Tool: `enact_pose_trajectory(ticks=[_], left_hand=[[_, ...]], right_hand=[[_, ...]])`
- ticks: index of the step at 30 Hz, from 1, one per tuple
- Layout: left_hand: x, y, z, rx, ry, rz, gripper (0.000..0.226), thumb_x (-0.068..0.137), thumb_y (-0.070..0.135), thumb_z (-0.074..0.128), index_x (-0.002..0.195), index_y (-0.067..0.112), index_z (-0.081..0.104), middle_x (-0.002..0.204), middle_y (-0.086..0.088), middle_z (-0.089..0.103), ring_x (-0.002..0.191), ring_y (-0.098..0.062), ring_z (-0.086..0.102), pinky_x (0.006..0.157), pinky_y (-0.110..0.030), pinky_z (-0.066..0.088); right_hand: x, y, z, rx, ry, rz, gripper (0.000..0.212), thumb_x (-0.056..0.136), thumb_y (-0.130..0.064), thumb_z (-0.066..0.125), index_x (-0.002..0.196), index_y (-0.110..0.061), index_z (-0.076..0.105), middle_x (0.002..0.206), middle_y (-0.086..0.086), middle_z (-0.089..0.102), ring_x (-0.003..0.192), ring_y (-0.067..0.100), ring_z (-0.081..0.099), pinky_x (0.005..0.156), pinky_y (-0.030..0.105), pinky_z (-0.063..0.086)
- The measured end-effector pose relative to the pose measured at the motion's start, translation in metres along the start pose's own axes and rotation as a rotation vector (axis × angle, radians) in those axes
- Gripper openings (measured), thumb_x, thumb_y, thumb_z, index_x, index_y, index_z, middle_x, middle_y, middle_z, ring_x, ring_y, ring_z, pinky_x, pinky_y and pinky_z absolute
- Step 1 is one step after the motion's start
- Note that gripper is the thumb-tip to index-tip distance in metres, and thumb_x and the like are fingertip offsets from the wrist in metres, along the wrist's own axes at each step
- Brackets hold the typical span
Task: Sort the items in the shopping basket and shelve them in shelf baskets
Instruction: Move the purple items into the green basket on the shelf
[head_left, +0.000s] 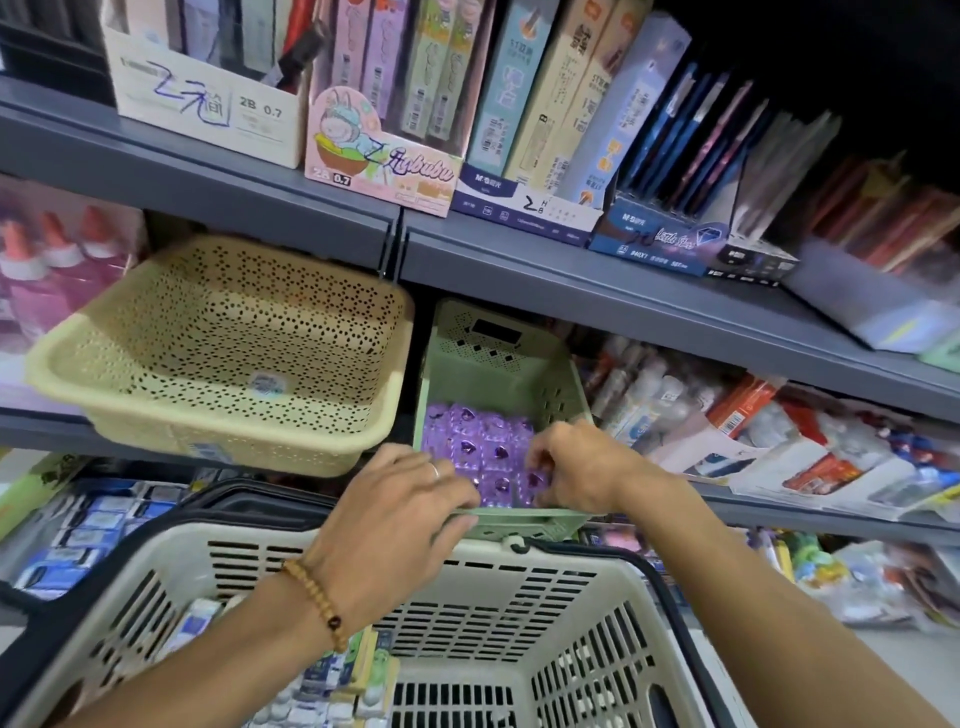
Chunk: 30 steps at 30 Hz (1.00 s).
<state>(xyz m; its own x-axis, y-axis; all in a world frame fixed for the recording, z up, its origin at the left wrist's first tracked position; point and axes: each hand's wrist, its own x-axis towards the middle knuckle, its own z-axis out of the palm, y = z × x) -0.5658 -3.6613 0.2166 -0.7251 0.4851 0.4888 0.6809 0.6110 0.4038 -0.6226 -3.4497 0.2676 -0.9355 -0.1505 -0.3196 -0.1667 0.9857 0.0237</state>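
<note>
A beige shopping basket (519, 587) with a dark rim fills the bottom of the view; small boxed items (337, 686) lie in its lower left. Above it a green shelf basket (498, 364) holds purple packets (483, 447) with heart shapes. My left hand (395, 514), a ring on one finger and a bead bracelet at the wrist, rests over the green basket's front rim with fingers curled on the edge. Inside the basket, my right hand (576, 467) pinches the purple packets with bent fingers. A cream perforated shelf basket (228, 353) sits to the left with nothing visible in it.
The upper shelf carries boxes of pencil leads (384, 119) and pens. Glue bottles (57, 270) stand at the far left. Packaged stationery (769, 441) crowds the shelf right of the green basket, and blue-white boxes (88, 535) lie on the lower left shelf.
</note>
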Motion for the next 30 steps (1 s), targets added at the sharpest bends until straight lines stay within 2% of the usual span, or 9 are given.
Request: enact_pose_trajectory(ticks=[6,8,10,12,14,19,22,26,30], left_hand=[[-0.001,0.0,0.002,-0.043,0.05,0.001,0.007,0.078,0.033,0.067,0.076,0.027,0.068,0.071,0.016,0.063,0.068,-0.003,0.058,0.085,-0.021,0.033],[-0.001,0.002,0.002,-0.036,0.057,-0.013,0.006,0.078,0.031,0.07,0.076,0.026,0.068,0.071,0.015,0.063,0.068,-0.004,0.059,0.086,-0.021,0.033],[-0.002,0.004,0.002,-0.025,0.065,-0.037,0.007,0.077,0.028,0.075,0.076,0.024,0.068,0.072,0.014,0.064,0.068,-0.005,0.06,0.085,-0.022,0.034],[-0.001,0.006,0.002,-0.006,0.065,-0.061,0.009,0.076,0.025,0.078,0.076,0.023,0.069,0.072,0.014,0.064,0.068,-0.007,0.06,0.083,-0.022,0.034],[-0.001,0.01,0.002,0.016,0.053,-0.086,0.011,0.074,0.023,0.08,0.076,0.023,0.069,0.071,0.013,0.064,0.068,-0.008,0.061,0.083,-0.023,0.034],[-0.001,0.022,0.005,0.063,0.047,-0.139,0.014,0.069,0.019,0.084,0.075,0.022,0.072,0.071,0.012,0.067,0.066,-0.009,0.061,0.083,-0.025,0.035],[0.003,0.022,0.006,0.103,0.054,-0.18,0.013,0.071,0.017,0.082,0.078,0.022,0.072,0.071,0.009,0.066,0.066,-0.011,0.061,0.084,-0.027,0.035],[0.02,0.011,0.005,0.149,0.05,-0.254,0.005,0.083,0.019,0.071,0.088,0.02,0.072,0.082,0.004,0.068,0.081,-0.018,0.061,0.092,-0.031,0.038],[0.039,0.003,0.013,0.17,0.107,-0.24,0.007,0.089,0.021,0.065,0.092,0.021,0.071,0.084,0.006,0.066,0.077,-0.009,0.048,0.092,-0.029,0.038]], right_hand=[[0.009,-0.006,0.003,-0.028,-0.04,-0.001,0.022,0.078,-0.017,0.076,0.077,-0.025,0.056,0.086,0.001,0.06,0.085,0.022,0.056,0.077,0.027,0.049],[0.002,-0.005,0.0,-0.019,-0.008,-0.003,0.021,0.079,-0.02,0.075,0.079,-0.027,0.055,0.087,0.001,0.059,0.086,0.022,0.056,0.078,0.027,0.048],[-0.012,0.002,-0.002,0.054,0.197,-0.021,0.013,0.084,-0.024,0.072,0.096,-0.024,0.066,0.097,0.001,0.063,0.091,0.018,0.06,0.083,0.027,0.048],[-0.033,0.012,0.004,0.229,0.504,0.023,0.026,0.088,-0.026,0.068,0.112,-0.017,0.068,0.104,-0.004,0.063,0.094,0.011,0.061,0.087,0.025,0.048],[-0.053,0.018,0.02,0.449,0.718,0.153,0.025,0.093,-0.026,0.063,0.113,-0.012,0.067,0.102,-0.006,0.064,0.089,0.007,0.06,0.084,0.022,0.046],[-0.052,0.009,0.068,1.021,0.532,0.329,0.024,0.102,-0.025,0.045,0.115,-0.013,0.061,0.097,0.005,0.07,0.091,0.024,0.065,0.083,0.037,0.051],[-0.037,0.004,0.07,1.111,0.593,0.317,0.024,0.104,-0.024,0.041,0.117,-0.017,0.059,0.101,0.004,0.068,0.095,0.022,0.061,0.086,0.038,0.047],[-0.012,0.001,0.064,1.178,0.577,0.296,0.024,0.104,-0.029,0.039,0.113,-0.018,0.058,0.101,0.004,0.066,0.096,0.024,0.061,0.087,0.043,0.05],[0.009,0.006,0.059,1.184,0.619,0.302,0.027,0.104,-0.03,0.039,0.116,-0.014,0.057,0.101,0.006,0.066,0.097,0.026,0.061,0.088,0.041,0.048]])
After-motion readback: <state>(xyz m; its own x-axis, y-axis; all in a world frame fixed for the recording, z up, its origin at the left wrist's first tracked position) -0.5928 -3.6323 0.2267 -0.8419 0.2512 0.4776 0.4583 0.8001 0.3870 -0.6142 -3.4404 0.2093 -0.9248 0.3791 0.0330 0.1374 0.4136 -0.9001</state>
